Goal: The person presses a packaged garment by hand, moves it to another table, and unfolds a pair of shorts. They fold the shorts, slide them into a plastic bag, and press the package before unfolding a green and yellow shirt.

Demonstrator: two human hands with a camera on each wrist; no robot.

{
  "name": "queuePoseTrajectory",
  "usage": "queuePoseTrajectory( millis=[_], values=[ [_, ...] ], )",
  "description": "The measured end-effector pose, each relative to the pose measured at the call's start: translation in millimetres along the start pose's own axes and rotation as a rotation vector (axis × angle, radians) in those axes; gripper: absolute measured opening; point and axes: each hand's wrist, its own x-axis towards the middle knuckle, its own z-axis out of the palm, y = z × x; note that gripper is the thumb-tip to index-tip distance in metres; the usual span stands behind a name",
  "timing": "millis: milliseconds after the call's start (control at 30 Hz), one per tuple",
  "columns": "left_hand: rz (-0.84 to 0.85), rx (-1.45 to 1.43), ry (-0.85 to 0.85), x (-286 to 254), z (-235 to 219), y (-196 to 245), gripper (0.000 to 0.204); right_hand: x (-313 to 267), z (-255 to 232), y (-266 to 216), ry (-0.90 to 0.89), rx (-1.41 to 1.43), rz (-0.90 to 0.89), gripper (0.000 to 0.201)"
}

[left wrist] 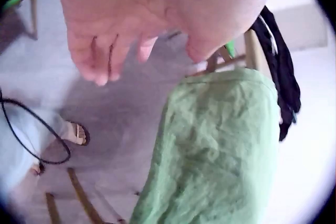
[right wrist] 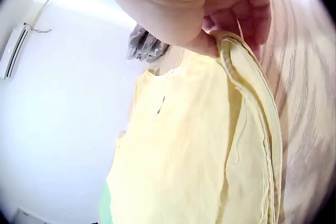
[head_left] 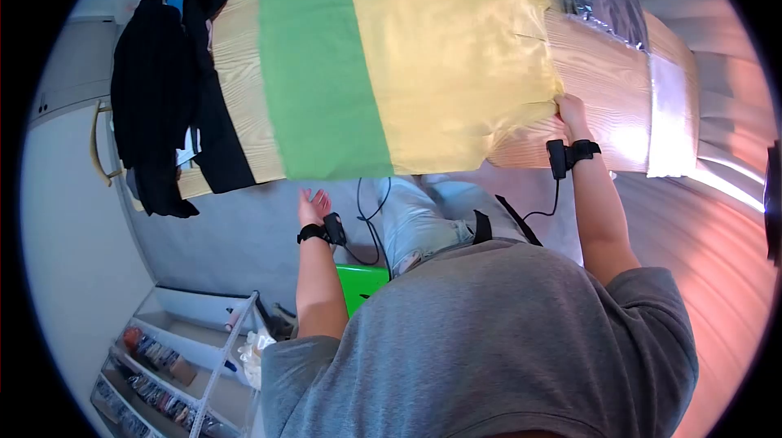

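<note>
A yellow and green garment lies spread on the wooden table, its yellow part [head_left: 456, 63] toward the right and its green part [head_left: 322, 71] toward the left. My right hand [head_left: 573, 114] pinches the yellow cloth at its right corner; in the right wrist view, the thumb and fingers of the hand [right wrist: 210, 8] grip the layered edge of the yellow cloth [right wrist: 184, 129]. My left hand [head_left: 313, 208] is off the table's near edge, holding nothing, its fingers relaxed. The left wrist view has this hand [left wrist: 157, 14] above the hanging green cloth [left wrist: 220, 140], apart from it.
Black clothing [head_left: 155, 96] lies at the table's left end. A dark plastic-wrapped packet [head_left: 607, 2] and a white sheet [head_left: 672, 112] are at the right. A green stool [head_left: 358, 283], cables [head_left: 371, 230] and a shelf rack [head_left: 183, 340] stand near the body.
</note>
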Motion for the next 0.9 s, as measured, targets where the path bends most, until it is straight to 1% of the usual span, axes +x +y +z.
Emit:
queuePoseTrajectory(
  millis=[33, 100, 133, 167, 200, 233, 267, 300, 333, 367, 400, 433, 467, 500, 533, 567, 600, 633, 667, 700, 733, 767, 800, 833, 900],
  values=[
    [-0.078, -0.104, -0.032, 2.8, 8.6, -5.5, 0.064, -5.1, -2.7, -2.9, 0.019, -0.013, -0.007, 0.033],
    [-0.119, -0.338, -0.140, 9.5, 19.2, -11.9, 0.078, -18.1, 1.8, -10.9, -0.092, 0.628, 0.088, 0.021],
    [-0.099, -0.403, -0.176, 2.1, 30.6, -12.3, 0.085, -35.2, 4.2, -30.5, -0.192, 0.863, 0.188, 0.021],
    [-0.125, -0.552, -0.201, 1.0, 38.7, -12.1, 0.089, -50.2, 0.8, -48.9, -0.302, 1.096, 0.286, 0.022],
    [-0.088, -0.565, -0.219, -1.9, 45.6, -13.5, 0.088, -43.3, -10.6, -41.7, -0.284, 1.084, 0.271, 0.022],
    [-0.041, -0.581, -0.231, -4.5, 48.9, -15.3, 0.087, -28.8, -13.6, -25.1, -0.166, 0.877, 0.326, 0.023],
    [-0.044, -0.587, -0.234, -6.8, 49.5, -16.2, 0.087, -17.5, -15.5, -13.8, -0.057, 0.674, 0.382, 0.025],
    [-0.028, -0.595, -0.210, -8.9, 48.9, -15.2, 0.082, -12.0, -18.5, -12.6, -0.061, 0.674, 0.378, 0.025],
    [-0.011, -0.600, -0.186, -8.8, 44.7, -12.3, 0.078, -9.8, -16.4, -10.4, 0.126, 0.327, 0.247, 0.028],
    [-0.004, -0.598, -0.183, -11.3, 42.4, -11.3, 0.078, -7.1, -15.7, -6.8, 0.304, -0.020, 0.115, 0.032],
    [0.019, -0.560, -0.175, -13.1, 39.3, -10.2, 0.064, -8.3, -7.9, -7.7, 0.458, 0.102, 0.078, 0.043],
    [0.043, -0.521, -0.165, -14.8, 34.8, -9.0, 0.051, -10.8, -6.5, -8.6, 0.450, 0.110, 0.084, 0.043],
    [0.053, -0.515, -0.155, -16.4, 29.8, -8.5, 0.051, -14.3, -4.2, -9.1, 0.399, -0.079, 0.061, 0.048],
    [0.079, -0.467, -0.209, -15.7, 24.3, -8.8, 0.040, -16.3, -0.2, -9.2, 0.341, -0.265, 0.033, 0.053],
    [0.106, -0.419, -0.263, -19.2, 20.1, -6.0, 0.031, -22.8, 3.4, -14.4, 0.325, -0.257, 0.035, 0.053],
    [0.120, -0.415, -0.252, -23.6, 16.1, -3.6, 0.031, -31.2, 5.2, -19.6, 0.237, -0.269, 0.083, 0.051],
    [0.113, -0.392, -0.179, -28.9, 15.4, -2.8, 0.028, -37.2, 8.3, -21.1, 0.151, -0.279, 0.127, 0.051],
    [0.107, -0.371, -0.107, -34.2, 13.6, 1.8, 0.026, -42.2, 13.4, -18.8, 0.138, -0.268, 0.123, 0.051],
    [0.123, -0.369, -0.102, -40.2, 10.1, 9.3, 0.026, -48.0, 17.5, -17.2, 0.072, -0.119, 0.128, 0.043],
    [0.131, -0.301, -0.071, -44.4, 5.2, 14.6, 0.023, -48.7, 20.1, -15.1, 0.007, 0.030, 0.129, 0.036],
    [0.138, -0.234, -0.042, -47.6, -0.7, 18.7, 0.021, -46.6, 19.4, -11.0, -0.139, 0.215, 0.159, 0.021],
    [0.143, -0.167, -0.011, -51.8, -7.4, 22.1, 0.018, -45.2, 18.4, -6.8, -0.147, 0.224, 0.151, 0.021],
    [0.196, -0.067, -0.105, -51.8, -22.0, 27.1, 0.017, -56.2, 15.4, -14.3, -0.128, 0.379, 0.188, 0.017],
    [0.212, -0.070, -0.103, -63.4, -25.4, 32.8, 0.017, -65.9, 15.6, -18.8, -0.112, 0.534, 0.228, 0.014],
    [0.377, 0.002, -0.119, -87.7, -26.4, 44.0, 0.019, -69.1, 10.5, -12.9, -0.143, 0.594, 0.220, 0.017]
  ],
)
